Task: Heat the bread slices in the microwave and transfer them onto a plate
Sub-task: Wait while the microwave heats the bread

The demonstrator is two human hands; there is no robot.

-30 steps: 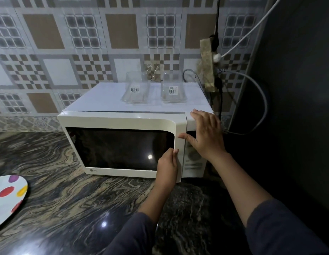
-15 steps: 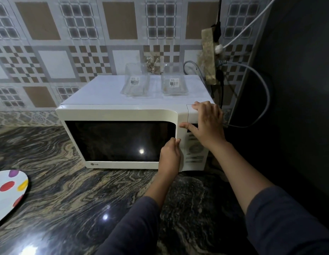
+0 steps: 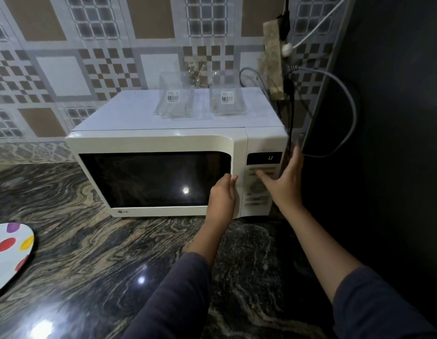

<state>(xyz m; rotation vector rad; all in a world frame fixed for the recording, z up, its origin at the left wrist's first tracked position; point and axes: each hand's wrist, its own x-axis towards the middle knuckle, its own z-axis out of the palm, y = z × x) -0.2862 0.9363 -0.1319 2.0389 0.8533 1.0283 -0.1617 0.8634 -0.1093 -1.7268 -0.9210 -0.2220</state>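
Head view, left to right. Plate (image 3: 9, 253) sits at the lower left edge of the frame, half cut off: white, glossy, coloured dots, shallow rim. It looks rigid and slick, so I'd lift it by the rim or leave it flat and bring the bread to it.

Counter (image 3: 95, 241) is polished dark stone with swirled veining, hard and reflective. Expect things to slide on it.

Microwave (image 3: 163, 143) is mid-frame: white smooth casing, boxy, rounded door corner. Door (image 3: 153, 179) is closed with a dark glass window. Bread slices are not visible; I can't tell whether they're inside. Two clear thin-walled plastic containers (image 3: 174, 99) stand on top, towards the back.

Your left hand (image 3: 222, 194) has its fingers (image 3: 230, 178) curled onto the door's right edge, which is the place to pull from. The casing may skid on that stone, so brace it.

Control panel (image 3: 259, 192) is flat membrane buttons, and the display (image 3: 263, 158) shows one lit character. Your right hand (image 3: 285, 182) is open and spread, thumb across the panel and fingers past the microwave's right side, holding nothing.

Power strip (image 3: 276, 62) and cables (image 3: 344, 99) hang at the upper right.

On handling: bread should be light, soft and easy to tear, and hot once heated. Support each slice flat from underneath or pinch it lightly at the crust.
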